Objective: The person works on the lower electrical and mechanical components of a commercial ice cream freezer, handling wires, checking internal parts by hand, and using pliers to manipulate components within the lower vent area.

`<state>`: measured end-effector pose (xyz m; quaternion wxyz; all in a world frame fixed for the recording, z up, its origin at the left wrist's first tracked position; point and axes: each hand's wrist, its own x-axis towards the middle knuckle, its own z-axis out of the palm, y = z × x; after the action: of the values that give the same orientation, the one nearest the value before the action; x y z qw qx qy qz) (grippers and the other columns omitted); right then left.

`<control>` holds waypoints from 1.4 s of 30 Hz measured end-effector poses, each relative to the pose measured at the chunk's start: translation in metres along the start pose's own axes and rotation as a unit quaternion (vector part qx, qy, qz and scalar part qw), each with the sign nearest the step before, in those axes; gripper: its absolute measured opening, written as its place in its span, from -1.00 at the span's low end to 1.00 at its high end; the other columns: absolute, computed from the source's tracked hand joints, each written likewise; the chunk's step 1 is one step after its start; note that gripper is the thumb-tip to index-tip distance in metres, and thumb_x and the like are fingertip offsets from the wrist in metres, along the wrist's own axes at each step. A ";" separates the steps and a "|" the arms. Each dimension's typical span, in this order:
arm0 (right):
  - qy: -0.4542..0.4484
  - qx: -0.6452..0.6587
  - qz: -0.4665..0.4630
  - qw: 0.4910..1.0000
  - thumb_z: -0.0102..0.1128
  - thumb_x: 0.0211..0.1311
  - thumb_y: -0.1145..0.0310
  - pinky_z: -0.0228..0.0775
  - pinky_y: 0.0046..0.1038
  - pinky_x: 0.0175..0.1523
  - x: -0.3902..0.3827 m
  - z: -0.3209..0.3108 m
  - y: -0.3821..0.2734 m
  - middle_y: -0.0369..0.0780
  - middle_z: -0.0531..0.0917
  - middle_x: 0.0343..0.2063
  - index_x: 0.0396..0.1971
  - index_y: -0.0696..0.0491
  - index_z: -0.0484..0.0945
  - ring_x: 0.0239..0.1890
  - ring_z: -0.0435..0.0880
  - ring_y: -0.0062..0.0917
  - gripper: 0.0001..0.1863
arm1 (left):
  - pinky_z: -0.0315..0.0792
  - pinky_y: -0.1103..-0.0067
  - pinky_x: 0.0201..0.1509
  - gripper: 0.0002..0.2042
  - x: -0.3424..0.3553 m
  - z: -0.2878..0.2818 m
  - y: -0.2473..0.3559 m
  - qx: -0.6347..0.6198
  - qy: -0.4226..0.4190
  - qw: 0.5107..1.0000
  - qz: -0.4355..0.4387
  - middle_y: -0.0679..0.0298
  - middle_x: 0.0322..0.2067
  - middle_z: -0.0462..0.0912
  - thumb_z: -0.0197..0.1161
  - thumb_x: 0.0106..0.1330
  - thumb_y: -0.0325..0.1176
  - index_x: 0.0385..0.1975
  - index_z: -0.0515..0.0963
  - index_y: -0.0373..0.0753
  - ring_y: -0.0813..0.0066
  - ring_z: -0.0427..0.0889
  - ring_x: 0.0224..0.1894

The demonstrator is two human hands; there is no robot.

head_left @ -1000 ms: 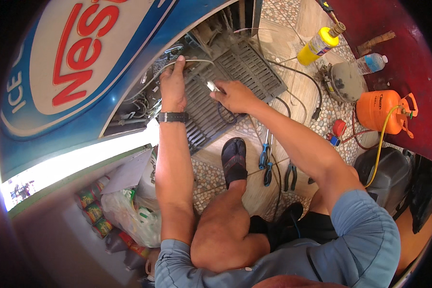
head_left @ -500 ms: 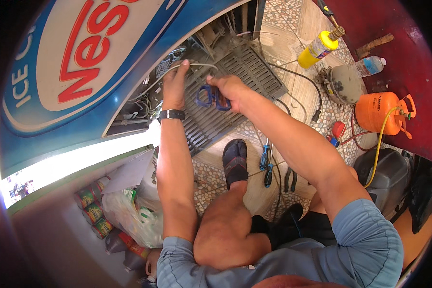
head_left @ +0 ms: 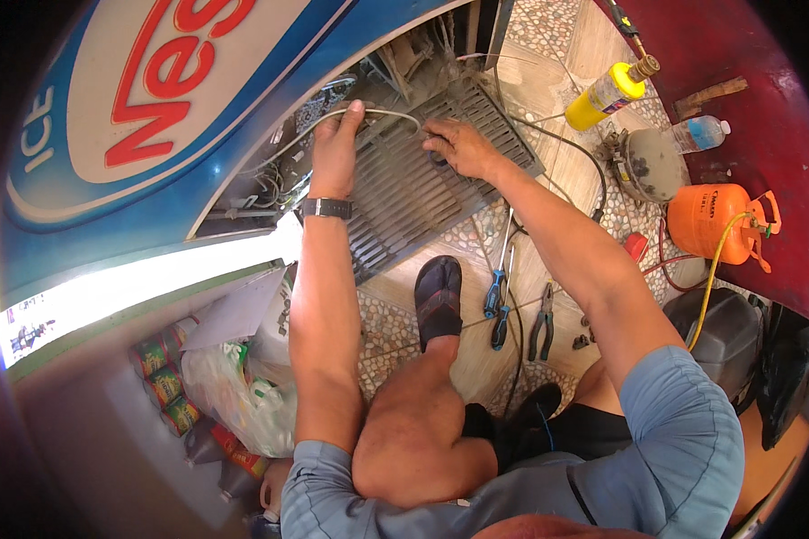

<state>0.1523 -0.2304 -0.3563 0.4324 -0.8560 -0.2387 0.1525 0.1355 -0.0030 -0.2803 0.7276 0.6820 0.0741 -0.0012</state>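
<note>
My left hand (head_left: 335, 148), with a dark watch at the wrist, pinches a thin light grey cable (head_left: 391, 114) between thumb and fingers. From there the cable arches right and bends down to the fingertips of my right hand (head_left: 458, 148). That hand is closed around blue-handled scissors (head_left: 438, 160); only a bit of blue shows below the fingers, and the blades are hidden. Whether the fingers also grip the cable's end cannot be made out. Both hands are above a dusty slatted grille (head_left: 404, 193), beside the open underside of a blue cabinet (head_left: 81, 211).
Two blue-handled screwdrivers (head_left: 495, 295) and pliers (head_left: 541, 328) lie on the floor near my foot. At the right stand a yellow gas cylinder (head_left: 593, 103), a round dusty metal part (head_left: 652, 166), a water bottle (head_left: 699, 135) and an orange tank (head_left: 706, 223) with a yellow hose.
My right hand has shifted right and turned over, so the blue scissor handles that hung below it are mostly covered. My left hand keeps its pinch on the cable, moved slightly.
</note>
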 end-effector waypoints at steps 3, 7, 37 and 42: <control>-0.061 -0.177 -0.115 0.976 0.12 0.38 0.11 0.27 -0.34 0.33 -0.010 0.013 0.003 -0.03 0.53 0.16 0.23 0.02 0.45 0.26 0.45 -0.15 -0.50 | 0.31 0.55 0.12 -0.64 0.001 -0.002 0.000 -0.010 0.000 1.000 -0.003 0.27 -0.16 0.64 0.30 0.36 -0.11 -0.10 0.58 -0.32 0.51 0.51 -0.07; 0.084 0.069 0.105 0.988 0.14 0.36 0.16 0.29 -0.34 0.32 -0.014 0.012 0.014 -0.09 0.57 0.14 0.21 0.04 0.46 0.24 0.47 -0.18 -0.52 | 0.33 0.56 0.08 -0.65 0.007 0.005 -0.006 -0.011 0.004 1.000 0.020 0.28 -0.18 0.66 0.30 0.36 -0.12 -0.11 0.60 -0.31 0.52 0.52 -0.10; 0.003 0.049 0.083 0.995 0.20 0.33 0.22 0.50 -0.32 -0.08 -0.024 0.031 -0.017 -0.17 0.71 -0.18 0.10 0.02 0.55 -0.16 0.68 -0.36 -0.62 | 0.34 0.57 0.08 -0.64 0.008 0.004 -0.010 0.047 0.030 0.998 0.010 0.23 -0.17 0.66 0.27 0.39 -0.10 -0.14 0.61 -0.34 0.51 0.53 -0.09; 0.076 0.586 0.242 0.769 0.24 0.34 0.32 0.37 -0.53 -0.36 -0.024 0.053 -0.072 -0.31 0.67 -0.34 -0.09 0.09 0.57 -0.38 0.57 -0.62 -0.77 | 0.39 0.57 0.04 -0.66 0.005 0.003 -0.001 -0.005 0.035 0.999 -0.010 0.21 -0.17 0.67 0.29 0.37 -0.16 -0.12 0.61 -0.37 0.48 0.56 -0.11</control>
<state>0.0876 -0.1712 -0.3266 0.8159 -0.4744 0.1461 0.2965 0.1402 -0.0055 -0.2819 0.7276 0.6775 0.1063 0.0155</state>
